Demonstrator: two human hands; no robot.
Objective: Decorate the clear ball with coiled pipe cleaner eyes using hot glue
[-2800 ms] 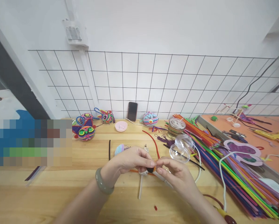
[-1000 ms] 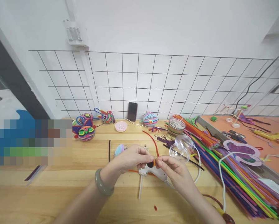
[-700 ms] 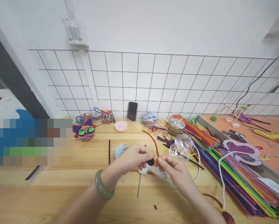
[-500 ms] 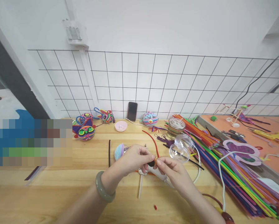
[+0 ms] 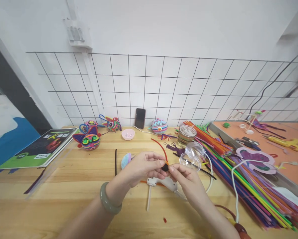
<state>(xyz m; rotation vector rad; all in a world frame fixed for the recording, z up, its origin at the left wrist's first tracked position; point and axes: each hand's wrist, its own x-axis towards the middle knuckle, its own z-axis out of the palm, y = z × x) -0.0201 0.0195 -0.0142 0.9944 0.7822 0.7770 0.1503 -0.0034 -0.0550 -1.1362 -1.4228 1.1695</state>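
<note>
My left hand, a bracelet at its wrist, pinches a small black fuzzy disc with an orange edge, which looks like coiled pipe cleaner. The thumb and forefinger of my right hand are closed at the disc's right edge. Just below both hands lies a white glue gun, partly covered, its glue stick pointing toward me. A red pipe cleaner curves on the table behind the fingers. To the left, a blue and purple wrapped ball is half hidden by my left hand.
Pipe cleaners in many colours fill the right side, beside an orange board. Clear plastic half-spheres and a jar stand nearby. At the back are a phone, a pink dish and decorated balls. A book lies left.
The black disc has tilted to show more of its face, and the left fingers have shifted around it. The view has moved slightly; both hands stay together at the disc.
</note>
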